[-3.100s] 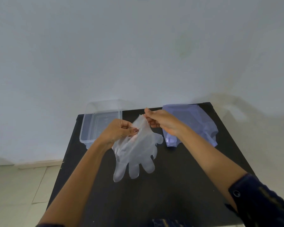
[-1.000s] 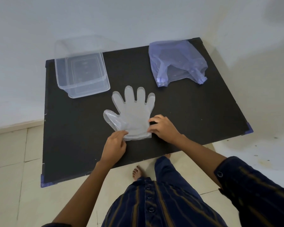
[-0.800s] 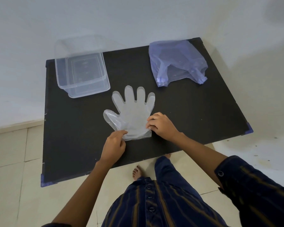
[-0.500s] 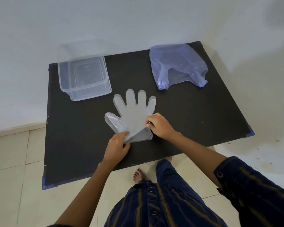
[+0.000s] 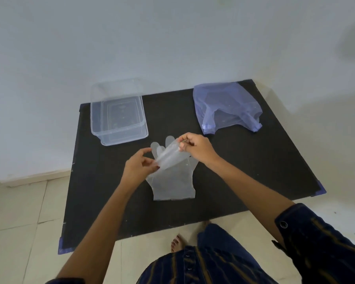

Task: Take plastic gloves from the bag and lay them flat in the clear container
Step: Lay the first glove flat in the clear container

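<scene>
A clear plastic glove (image 5: 172, 185) lies flat on the black table (image 5: 254, 171), cuff toward me and fingers pointing away. Just above it, a second thin clear glove (image 5: 169, 155) is stretched between my hands. My left hand (image 5: 138, 167) pinches its lower left end and my right hand (image 5: 195, 148) pinches its upper right end. The clear container (image 5: 123, 138) stands at the table's back left; I see nothing in it. The bluish plastic bag (image 5: 223, 107) lies at the back right.
The table stands against a white wall, with its back edge close behind the container and the bag. Tiled floor shows to the left and in front. My bare foot (image 5: 175, 243) and striped clothing are below the table's near edge.
Both hands left the cuff of the flat glove and rose over its fingers, lifting a second thin glove off it. The camera tilted up a little.
</scene>
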